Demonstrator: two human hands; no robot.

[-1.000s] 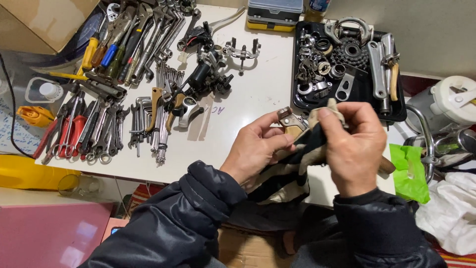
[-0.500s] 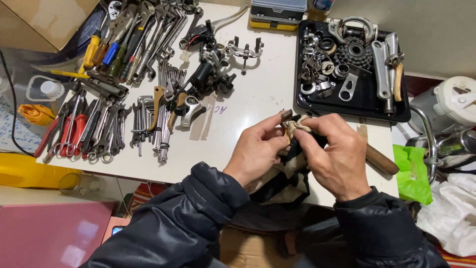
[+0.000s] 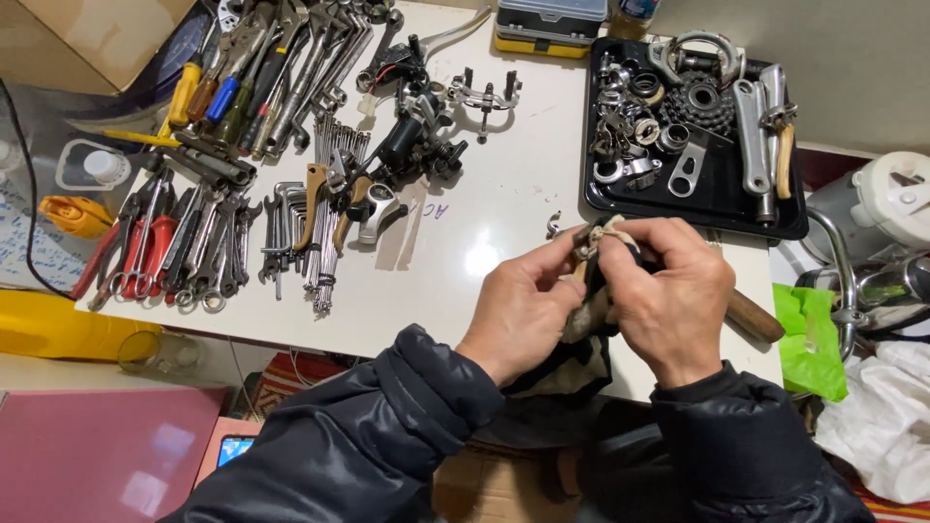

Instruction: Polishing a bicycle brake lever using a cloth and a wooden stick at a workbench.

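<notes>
Table (image 3: 504, 281): white top, largest surface; its near edge runs just under both hands, with bare room in the middle between the tool rows and the tray.
Tray (image 3: 790, 228): black, at the far right corner, loaded with metal rings, a sprocket and flat levers; its near rim lies just beyond the right hand.
Tool rows (image 3: 184, 247): wrenches, pliers and screwdrivers spread along the left side, well apart from the hands.
Left hand (image 3: 518, 310): over the near edge, wrist low, fingers curled shut, pinching the small metal part together with the cloth.
Right hand (image 3: 668, 295): knuckles up, fingers closed around the same part, touching the left hand's fingertips.
Cloth (image 3: 581, 334): dark rag bunched between the palms, hanging over the edge.
Small metal part (image 3: 591, 242): held at the fingertips above the table, mostly hidden.
Loose metal piece (image 3: 553, 225): on the table just beyond the left fingertips.
</notes>
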